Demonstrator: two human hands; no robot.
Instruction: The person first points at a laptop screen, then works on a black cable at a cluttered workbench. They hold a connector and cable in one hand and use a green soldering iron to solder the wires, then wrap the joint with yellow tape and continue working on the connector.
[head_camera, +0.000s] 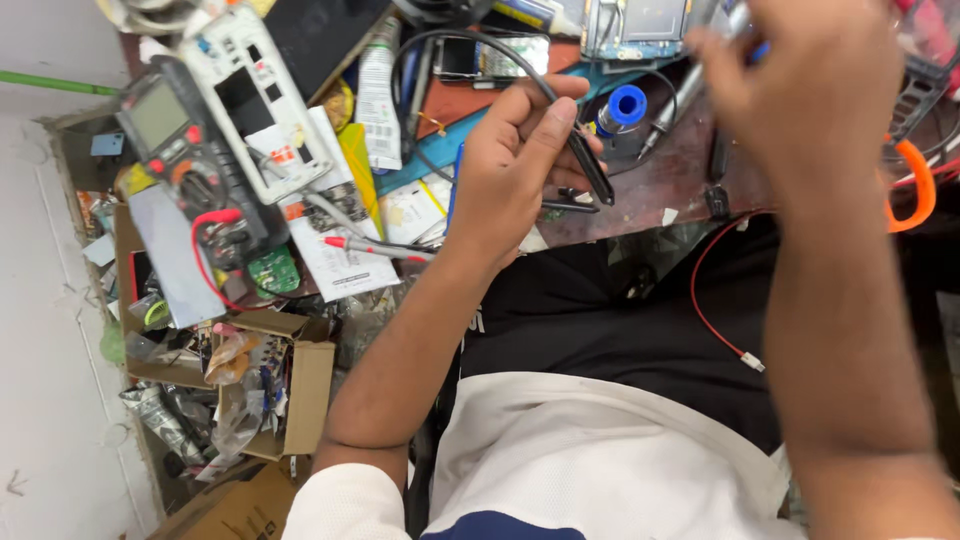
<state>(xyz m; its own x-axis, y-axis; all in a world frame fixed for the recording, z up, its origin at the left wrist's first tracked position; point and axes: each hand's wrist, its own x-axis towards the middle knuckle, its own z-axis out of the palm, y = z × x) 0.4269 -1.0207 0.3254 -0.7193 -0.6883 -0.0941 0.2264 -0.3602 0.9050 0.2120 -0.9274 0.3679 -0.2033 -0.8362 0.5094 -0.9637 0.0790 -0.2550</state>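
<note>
While the left hand (510, 165) fingers pinch the light, stiff black probe (588, 170) mid-shaft, the blurred right hand (815, 90) grips a slim silver tool (672, 108).

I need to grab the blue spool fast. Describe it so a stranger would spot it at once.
Start at the cluttered workbench, then find the left hand holding a black probe. Just right of its fingertips stands the spool: a small bright blue cylinder with a white centre, the only such piece there.

Grey meter screen (158, 113) above open cardboard box (300, 385).
</note>
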